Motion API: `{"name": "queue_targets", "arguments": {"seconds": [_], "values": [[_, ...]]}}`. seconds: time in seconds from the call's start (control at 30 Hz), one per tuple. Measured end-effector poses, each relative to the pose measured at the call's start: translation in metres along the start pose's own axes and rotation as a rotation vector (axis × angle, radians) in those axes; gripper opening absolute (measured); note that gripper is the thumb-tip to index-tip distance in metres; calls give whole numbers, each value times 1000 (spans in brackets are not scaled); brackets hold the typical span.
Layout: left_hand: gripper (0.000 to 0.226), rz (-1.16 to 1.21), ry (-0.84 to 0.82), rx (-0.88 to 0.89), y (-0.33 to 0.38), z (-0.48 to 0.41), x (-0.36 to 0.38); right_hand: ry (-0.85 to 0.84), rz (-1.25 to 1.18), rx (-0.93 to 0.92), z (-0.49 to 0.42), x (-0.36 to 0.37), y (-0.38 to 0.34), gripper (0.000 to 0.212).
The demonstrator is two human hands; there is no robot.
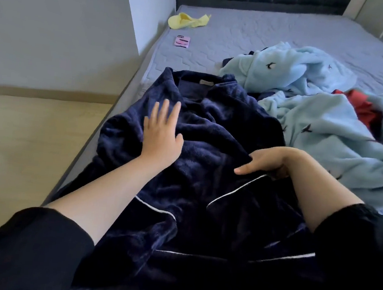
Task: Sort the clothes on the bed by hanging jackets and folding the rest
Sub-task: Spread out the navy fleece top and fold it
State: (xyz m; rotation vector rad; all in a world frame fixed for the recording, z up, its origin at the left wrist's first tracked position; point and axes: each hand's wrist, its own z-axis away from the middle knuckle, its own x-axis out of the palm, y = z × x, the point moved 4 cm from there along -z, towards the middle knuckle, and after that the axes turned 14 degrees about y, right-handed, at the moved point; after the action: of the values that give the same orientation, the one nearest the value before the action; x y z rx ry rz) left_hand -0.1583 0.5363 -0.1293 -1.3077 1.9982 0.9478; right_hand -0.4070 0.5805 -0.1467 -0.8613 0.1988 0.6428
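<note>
Both my hands are on the navy fleece garment [202,216], laid along the bed's [243,33] near edge. My left hand [162,132] presses flat, fingers splayed, pinning the chest so it won't slide. My right hand [263,162] pinches a front edge, probably to square it for folding. Beyond my right hand lies the pale blue fleece pile [326,139], a red garment [362,107] tucked in it.

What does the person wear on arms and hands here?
Loose black sleeves cover both upper arms: left sleeve, right sleeve. They end near the elbows; forearms are bare. No gloves, rings or watch show on left hand or right hand.
</note>
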Motion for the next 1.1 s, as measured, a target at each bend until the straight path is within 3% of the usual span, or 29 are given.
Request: {"name": "queue_targets", "arguments": {"seconds": [0.1,0.2,0.23,0.3,0.37,0.4,0.5,0.63,0.73,0.83,0.9,0.93,1.0,1.1], "values": [[58,-7,-83,200,37,-3,5,-58,-27,-1,21,-2,9,34],[59,62,-351,77,46,0,25,-78,-37,-32,36,-9,5,35],[62,65,-483,28,45,9,34,-65,62,8,38,-12,5,37],[68,-50,-630,98,44,36,51,-14,525,135,43,-18,9,43],[71,-105,-574,195,44,52,59,68,876,125,41,-21,3,48],[70,-67,-502,193,43,51,58,148,883,22,36,-21,-6,46],[66,-4,-336,103,32,37,52,334,600,-214,25,-21,-26,39],[67,-122,-479,20,17,41,62,30,652,83,33,2,0,53],[76,-151,-411,-47,19,41,61,46,1027,92,39,4,-5,50],[71,-122,-332,-103,16,36,58,441,1040,-173,30,0,-39,48],[63,-52,-329,-29,13,33,57,821,890,-560,22,6,-57,50],[62,-36,-349,44,10,31,56,934,862,-730,18,17,-57,53],[65,-70,-421,159,-7,31,57,851,983,-779,-4,40,-37,57],[68,-181,-528,13,-58,30,50,638,884,-428,-35,39,3,58]]}}
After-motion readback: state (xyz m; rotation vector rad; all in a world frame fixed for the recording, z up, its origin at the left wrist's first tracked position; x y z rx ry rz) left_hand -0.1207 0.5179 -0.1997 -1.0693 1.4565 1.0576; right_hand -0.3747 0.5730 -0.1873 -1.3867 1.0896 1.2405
